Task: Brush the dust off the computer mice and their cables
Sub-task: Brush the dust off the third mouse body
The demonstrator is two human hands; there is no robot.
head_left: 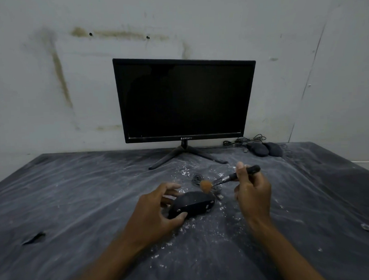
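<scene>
A black computer mouse (192,204) lies tipped on its side in the middle of the table. My left hand (159,210) grips it, thumb at its near end and fingers behind it. My right hand (252,192) holds a black-handled brush (234,176). Its orange-brown bristle tip (205,185) hovers just above the far edge of the mouse. The mouse's coiled cable (199,179) lies behind it, partly hidden by the brush. Two more dark mice (266,149) sit side by side at the back right with their tangled cables (246,140).
A black monitor (184,99) on a splayed stand (186,155) is at the back against the wall. The table wears a dark wrinkled plastic sheet (76,197) speckled with white dust. A small dark scrap (34,238) lies at the left, a small pale object (366,227) at the right.
</scene>
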